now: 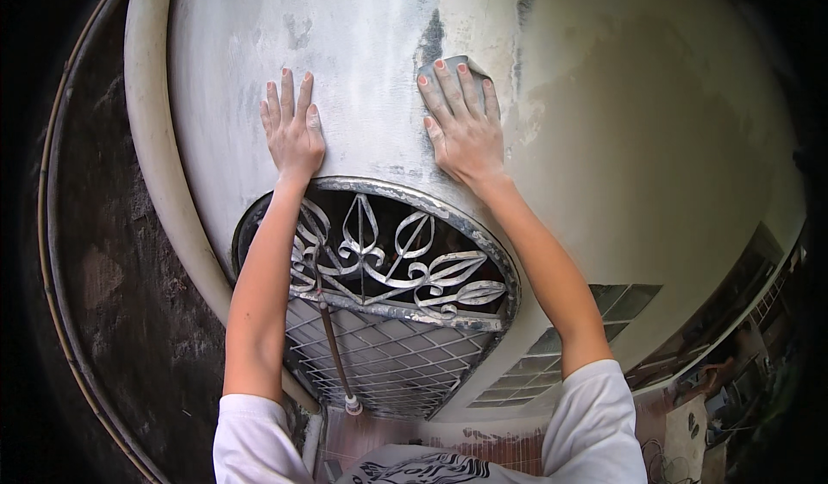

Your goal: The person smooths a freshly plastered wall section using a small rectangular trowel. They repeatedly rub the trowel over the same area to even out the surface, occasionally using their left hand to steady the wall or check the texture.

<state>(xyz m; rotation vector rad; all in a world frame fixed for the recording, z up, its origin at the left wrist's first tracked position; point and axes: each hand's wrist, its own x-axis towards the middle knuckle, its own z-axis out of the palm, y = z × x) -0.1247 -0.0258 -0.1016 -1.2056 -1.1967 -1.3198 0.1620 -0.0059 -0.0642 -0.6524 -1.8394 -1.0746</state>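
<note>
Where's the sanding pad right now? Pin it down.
In the head view, the grey sanding pad sits under the right hand's fingertips, pressed flat on the plastered wall above the ornate metal window grille.

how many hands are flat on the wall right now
2. The left hand lies bare and flat on the whitish wall above the ornate metal window grille. The right hand presses a grey sanding pad to the wall, further right.
</note>
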